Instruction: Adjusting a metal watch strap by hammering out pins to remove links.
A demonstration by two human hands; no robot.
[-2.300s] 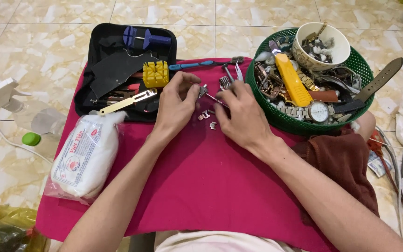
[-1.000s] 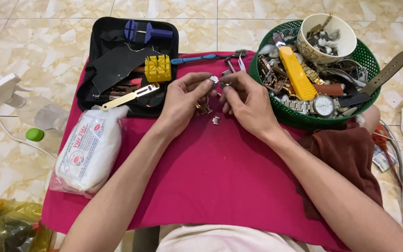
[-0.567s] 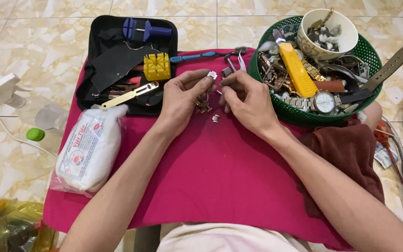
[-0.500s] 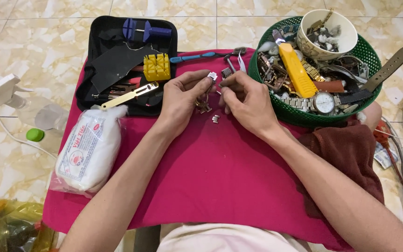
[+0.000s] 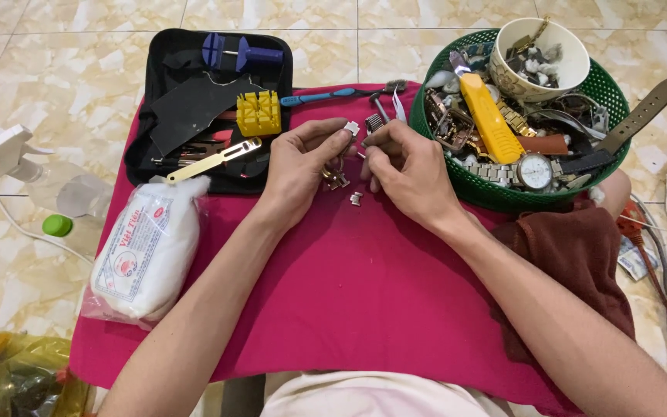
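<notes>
Metal watch link (image 5: 351, 127), pinched between left hand (image 5: 300, 164), right hand (image 5: 404, 171)

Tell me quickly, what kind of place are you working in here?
Likely a home or informal watch-repair spot set on a tiled floor: a green basket heaped with watches and straps, an open black tool case, and both hands, left hand and right hand, pinching small metal links.

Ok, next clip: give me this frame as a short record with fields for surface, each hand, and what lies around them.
surface: magenta cloth over a floor of pale tiles
left hand: pinches a small silver metal link at its fingertips
right hand: fingertips meet the left hand's at the link
under hands: loose link on the cloth
left side: black tool case, white packet
right side: green basket of watches and straps
</notes>
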